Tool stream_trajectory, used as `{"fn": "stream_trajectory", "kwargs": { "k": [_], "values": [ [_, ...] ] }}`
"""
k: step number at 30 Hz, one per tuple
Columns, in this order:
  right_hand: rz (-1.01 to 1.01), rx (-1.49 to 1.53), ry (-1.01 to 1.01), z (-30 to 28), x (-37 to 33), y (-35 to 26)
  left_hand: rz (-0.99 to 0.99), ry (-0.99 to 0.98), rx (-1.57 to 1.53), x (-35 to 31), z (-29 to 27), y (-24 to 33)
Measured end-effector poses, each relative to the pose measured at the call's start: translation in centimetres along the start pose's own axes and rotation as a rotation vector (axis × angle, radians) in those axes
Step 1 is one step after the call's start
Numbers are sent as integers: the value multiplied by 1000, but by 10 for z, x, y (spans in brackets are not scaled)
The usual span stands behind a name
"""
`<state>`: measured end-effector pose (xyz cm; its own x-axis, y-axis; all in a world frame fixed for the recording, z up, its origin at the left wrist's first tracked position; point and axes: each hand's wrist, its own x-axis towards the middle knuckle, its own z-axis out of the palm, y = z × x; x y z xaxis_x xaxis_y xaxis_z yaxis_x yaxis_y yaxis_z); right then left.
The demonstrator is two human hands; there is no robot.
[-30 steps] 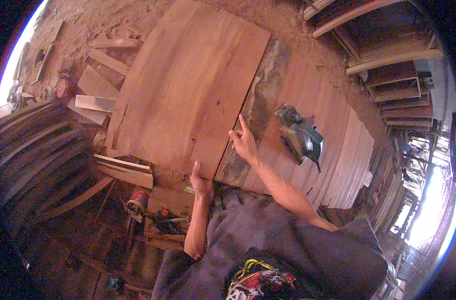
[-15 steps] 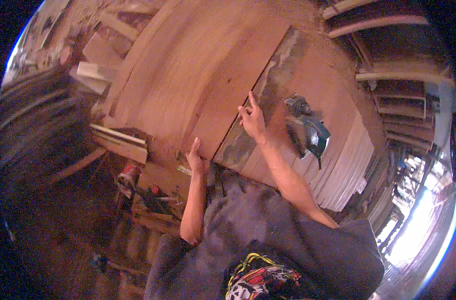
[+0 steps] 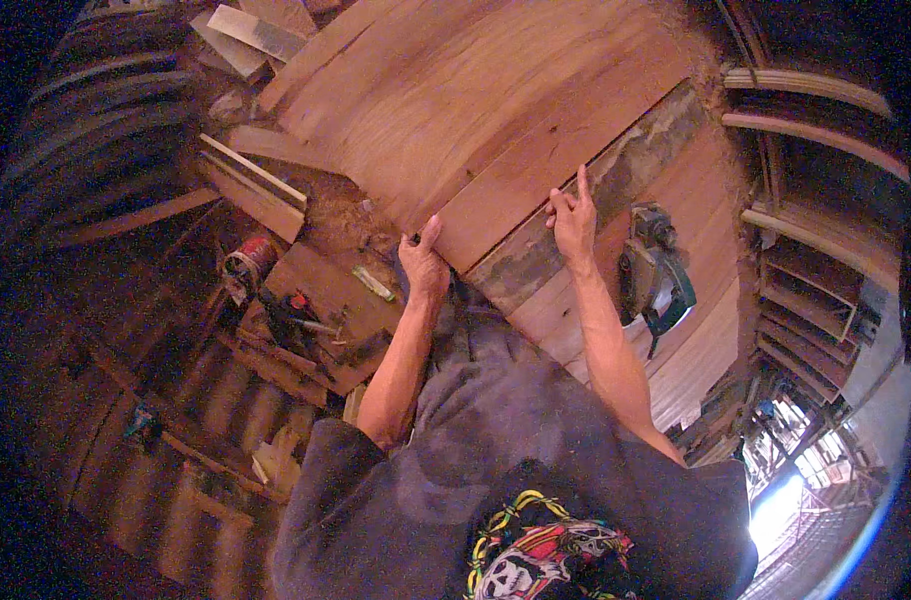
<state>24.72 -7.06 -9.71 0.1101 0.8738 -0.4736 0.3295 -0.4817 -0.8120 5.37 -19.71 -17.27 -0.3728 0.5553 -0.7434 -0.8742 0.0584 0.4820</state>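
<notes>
Wearing a dark shirt (image 3: pixel 506 410) with a colourful print (image 3: pixel 546 560) and stretching both bare forearms forward. Reaching the left hand (image 3: pixel 424 268) to the near corner of a wide wooden panel (image 3: pixel 456 120), pointing the thumb up and curling the other fingers (image 3: pixel 410 252) at the edge; not being able to tell whether grasping it. Having a small wooden platform (image 3: pixel 366 335) standing left of that hand, bearing a slim yellow-green object (image 3: pixel 374 283) and a red-topped item (image 3: pixel 299 302). Setting the right hand (image 3: pixel 574 220) farther along the panel's straight edge, laying the index finger out at the dark gap there and bending the rest loosely, released.

Having the panel lying straight ahead, slanting toward the upper right, with a mottled grey-brown strip (image 3: pixel 636 155) running just beside. Seeing a dark green power tool (image 3: pixel 654 262) resting on boards (image 3: pixel 716 260) right of the right hand. Looking left past the platform at a reddish can (image 3: pixel 249 262) and pale-edged boards (image 3: pixel 256 185). Facing wood blocks (image 3: pixel 251 30) beyond, stacked wooden frames (image 3: pixel 806 320) well to the right, and a bright opening (image 3: pixel 781 515) in the background.
</notes>
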Motion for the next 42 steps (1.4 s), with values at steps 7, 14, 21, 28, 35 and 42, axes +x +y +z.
{"fn": "stream_trajectory", "kwargs": {
  "k": [7,14,21,28,35,42],
  "values": [
    [-22,-20,15,-11,-3,11,40,5,-8,-2,8,-15],
    [-44,37,42,-21,15,26,-51,5,307,5,15,-21],
    [20,62,-51,-19,-9,22,-2,-71,348,-30,2,-18],
    [-1,132,-59,-25,-5,30,-79,-137,165,-26,1,-29],
    [-47,58,-53,-31,-7,37,-67,-144,122,-41,8,-30],
    [-68,31,-31,-25,-12,27,-37,-106,157,-34,-4,-31]
  ]
}}
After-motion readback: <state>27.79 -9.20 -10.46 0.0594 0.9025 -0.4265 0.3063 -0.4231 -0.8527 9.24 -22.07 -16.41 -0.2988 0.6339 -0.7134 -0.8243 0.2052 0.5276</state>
